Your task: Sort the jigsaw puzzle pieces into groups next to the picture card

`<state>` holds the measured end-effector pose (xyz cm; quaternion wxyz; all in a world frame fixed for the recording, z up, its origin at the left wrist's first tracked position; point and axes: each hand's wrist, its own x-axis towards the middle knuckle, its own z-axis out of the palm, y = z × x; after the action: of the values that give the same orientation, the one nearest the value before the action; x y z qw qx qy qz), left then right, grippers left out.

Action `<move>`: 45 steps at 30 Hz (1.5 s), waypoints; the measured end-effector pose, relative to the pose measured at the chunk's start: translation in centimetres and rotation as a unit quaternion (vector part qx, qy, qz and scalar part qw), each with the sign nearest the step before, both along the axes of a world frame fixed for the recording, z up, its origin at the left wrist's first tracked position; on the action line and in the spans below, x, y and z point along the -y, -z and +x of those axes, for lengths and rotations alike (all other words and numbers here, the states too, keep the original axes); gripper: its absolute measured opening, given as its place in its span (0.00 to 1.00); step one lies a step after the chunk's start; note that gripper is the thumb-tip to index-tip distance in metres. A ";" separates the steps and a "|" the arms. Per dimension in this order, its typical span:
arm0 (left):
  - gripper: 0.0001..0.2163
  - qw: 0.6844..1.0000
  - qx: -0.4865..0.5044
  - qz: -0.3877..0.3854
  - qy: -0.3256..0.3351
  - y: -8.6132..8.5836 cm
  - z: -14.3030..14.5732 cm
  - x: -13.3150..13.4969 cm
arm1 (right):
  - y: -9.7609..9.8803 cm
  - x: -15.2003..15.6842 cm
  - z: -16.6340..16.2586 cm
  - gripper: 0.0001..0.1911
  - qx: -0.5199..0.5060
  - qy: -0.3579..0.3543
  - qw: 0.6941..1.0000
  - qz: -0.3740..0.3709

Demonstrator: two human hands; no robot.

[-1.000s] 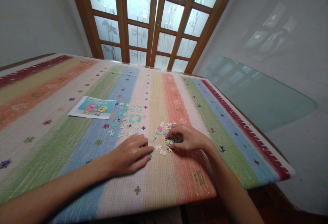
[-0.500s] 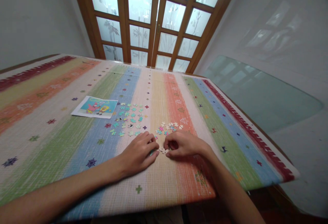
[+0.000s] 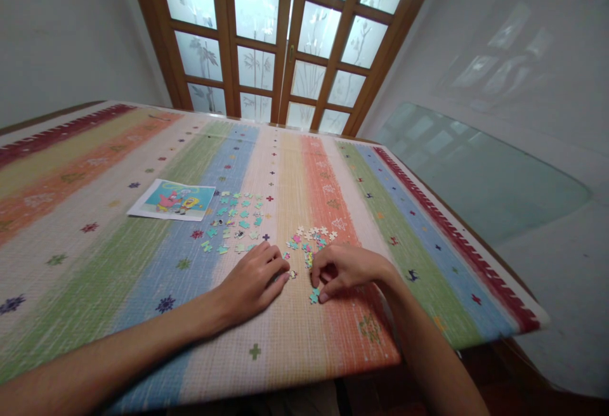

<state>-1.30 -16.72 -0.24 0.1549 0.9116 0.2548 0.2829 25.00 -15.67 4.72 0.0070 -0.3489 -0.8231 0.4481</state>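
Observation:
My left hand (image 3: pixel 259 278) rests on the tablecloth with its fingers curled in and the thumb close under them. Whatever lies between them is hidden. A small dark-and-pale jigsaw piece (image 3: pixel 293 274) lies just off its fingertips. My right hand (image 3: pixel 346 270) is bent over the cloth, with a gap between thumb and forefinger. Its thumb tip touches or nearly touches a teal jigsaw piece (image 3: pixel 314 296). Yellowish pieces (image 3: pixel 309 259) show beside the right forefinger, partly covered. Beyond the hands lies a loose cluster of pieces (image 3: pixel 311 233), some pale side up, others teal and pink.
Left of the cluster, several teal jigsaw pieces (image 3: pixel 243 215) are spread in rough rows. A cartoon picture sheet (image 3: pixel 174 200) lies farther left. All of it is on a striped tablecloth (image 3: pixel 285 340), whose near edge hangs close to my body. Wooden glazed doors (image 3: pixel 290 48) stand behind.
My right hand has shifted slightly away from the left, and its thumb and forefinger are farther apart. The teal piece now shows by the right thumb. The view has shifted a little.

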 end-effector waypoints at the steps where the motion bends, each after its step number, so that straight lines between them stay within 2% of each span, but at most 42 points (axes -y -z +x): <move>1: 0.08 1.000 0.001 0.001 0.000 0.0 0.0 0.0 | 0.0 0.0 0.1 0.15 -0.002 -0.006 1.000 -0.002; 6: 0.08 1.000 0.005 0.006 -0.008 -0.3 0.0 0.2 | -0.3 0.0 0.2 0.10 -0.010 -0.013 1.000 0.012; 9: 0.08 1.000 0.007 0.018 -0.014 -0.3 -0.1 0.2 | -0.7 -0.1 0.2 0.06 0.008 0.058 0.994 0.095; 12: 0.08 1.000 0.000 0.022 -0.009 -0.1 -0.3 0.1 | -0.7 -0.2 0.3 0.09 0.047 0.107 0.980 0.164; 18: 0.08 1.000 -0.005 0.009 0.025 -0.2 -0.6 0.1 | -0.4 -0.6 1.1 0.07 0.068 0.110 0.981 0.144; 24: 0.08 0.998 -0.001 0.009 0.066 -1.1 -0.5 0.5 | -0.8 -0.5 1.0 0.06 0.064 0.125 0.975 0.169; 30: 0.09 0.995 -0.006 0.025 0.095 -0.7 -0.6 0.5 | -0.8 -0.4 0.2 0.07 0.097 0.147 0.965 0.192; 40: 0.09 0.994 -0.006 0.028 0.102 -1.0 -0.6 0.4 | -0.5 -0.5 0.0 0.01 0.078 0.157 0.976 0.126; 45: 0.09 0.994 0.001 0.023 0.102 -0.9 -0.7 0.4 | -0.6 -0.6 0.8 0.03 0.061 0.142 0.981 0.116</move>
<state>-1.96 -17.15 0.68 0.1619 0.9359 0.1535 0.2727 25.76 -15.07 5.36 0.0605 -0.4858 -0.8105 0.3216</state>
